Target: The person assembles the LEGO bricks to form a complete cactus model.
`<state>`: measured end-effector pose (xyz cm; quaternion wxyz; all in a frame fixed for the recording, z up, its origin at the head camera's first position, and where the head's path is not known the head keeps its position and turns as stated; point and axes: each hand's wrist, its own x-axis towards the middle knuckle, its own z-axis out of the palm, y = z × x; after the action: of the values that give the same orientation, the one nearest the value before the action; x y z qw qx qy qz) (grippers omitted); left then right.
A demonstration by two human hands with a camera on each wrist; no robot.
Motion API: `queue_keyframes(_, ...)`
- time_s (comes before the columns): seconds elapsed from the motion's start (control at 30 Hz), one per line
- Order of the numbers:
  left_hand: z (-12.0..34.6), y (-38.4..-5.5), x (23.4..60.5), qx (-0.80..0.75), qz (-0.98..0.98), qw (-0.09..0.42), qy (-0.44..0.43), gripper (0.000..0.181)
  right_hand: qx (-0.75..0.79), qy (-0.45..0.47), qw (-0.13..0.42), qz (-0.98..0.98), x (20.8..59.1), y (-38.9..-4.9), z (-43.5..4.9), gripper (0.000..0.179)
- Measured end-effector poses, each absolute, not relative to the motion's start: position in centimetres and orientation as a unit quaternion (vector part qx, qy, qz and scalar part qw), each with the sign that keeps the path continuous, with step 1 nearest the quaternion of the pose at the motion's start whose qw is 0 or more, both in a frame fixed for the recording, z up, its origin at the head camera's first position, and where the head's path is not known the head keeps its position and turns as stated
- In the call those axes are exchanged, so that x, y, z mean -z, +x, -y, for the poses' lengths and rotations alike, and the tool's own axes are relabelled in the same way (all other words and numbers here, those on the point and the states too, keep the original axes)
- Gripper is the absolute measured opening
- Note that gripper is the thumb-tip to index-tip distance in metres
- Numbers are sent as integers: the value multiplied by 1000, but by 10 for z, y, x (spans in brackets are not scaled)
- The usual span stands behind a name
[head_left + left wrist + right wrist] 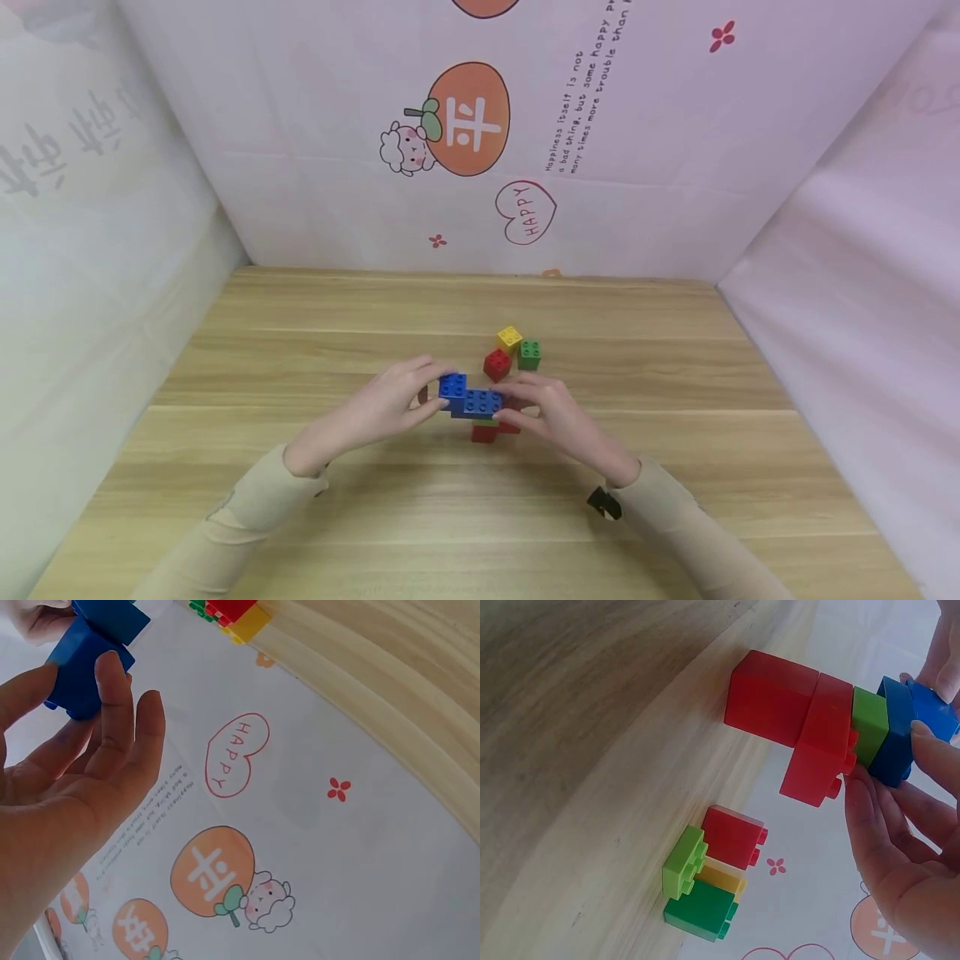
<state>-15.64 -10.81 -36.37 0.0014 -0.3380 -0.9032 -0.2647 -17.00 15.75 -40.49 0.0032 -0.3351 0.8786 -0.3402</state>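
Observation:
A tower of toy building bricks stands on the table: red bricks (772, 697) at the bottom, a light green brick (870, 727) above them, then a long blue brick (480, 403). At the long brick's left end sits a smaller, square blue brick (452, 387). My left hand (393, 396) pinches that square brick between thumb and fingers. On the other side, my right hand (551, 412) grips the right end of the long blue brick, thumb on one face and fingers on the opposite one. Its fingers partly hide the red bricks in the head view.
Loose bricks lie just beyond the tower: a yellow one (509, 338), a dark green one (530, 354) and a red one (497, 364). The right wrist view also shows a loose light green brick (682, 862) beside them. A printed cloth (337, 208) hangs behind the wooden table (300, 333).

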Motion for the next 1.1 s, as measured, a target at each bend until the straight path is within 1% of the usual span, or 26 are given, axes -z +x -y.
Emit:
queue_keyframes(0.17,109,-158,367,281,898,-6,-339,42,345,-337,2,-876,404,-170,-158,33)
queue_keyframes(0.33,113,-160,372,323,884,-14,-338,41,341,-327,17,-881,403,-170,-158,35)
queue_keyframes(0.43,115,-162,376,342,877,-16,-338,44,337,-322,24,-884,403,-169,-159,35)
queue_keyframes(0.63,111,-167,389,380,871,-46,-307,55,328,-322,27,-888,402,-169,-159,36)
queue_keyframes(0.9,101,-168,404,413,871,-58,-261,50,315,-334,15,-888,403,-168,-160,36)
queue_keyframes(1.1,96,-169,411,458,854,-96,-230,51,305,-344,4,-888,405,-167,-161,37)
